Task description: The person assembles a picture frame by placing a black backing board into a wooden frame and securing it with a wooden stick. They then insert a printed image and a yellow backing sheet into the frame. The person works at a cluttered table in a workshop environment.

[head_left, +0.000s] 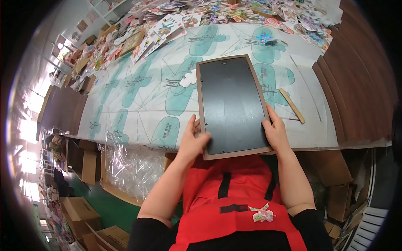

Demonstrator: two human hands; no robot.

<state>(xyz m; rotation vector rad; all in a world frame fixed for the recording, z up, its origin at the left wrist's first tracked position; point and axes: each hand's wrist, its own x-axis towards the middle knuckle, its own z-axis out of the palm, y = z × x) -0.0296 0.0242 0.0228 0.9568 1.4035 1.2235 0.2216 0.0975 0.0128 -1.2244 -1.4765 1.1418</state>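
1. One rectangular frame [230, 104], brown-edged, shows a sleek black back with a small hanger [224, 63] at its far end.
2. It is over the desk [318, 136], at the near edge.
3. Left fingers [191, 123] and right fingers [266, 126] hold its long sides.

Bare and bent at the elbow, a left forearm [166, 184] and right forearm [296, 182] angle inward from a wide stance. The left hand [191, 140] points its fingers ahead, thumb [204, 137] stretched inward; well apart, the right hand [277, 130] closes in a grip, thumb [265, 124] bent, index finger [271, 112] reaching forward.
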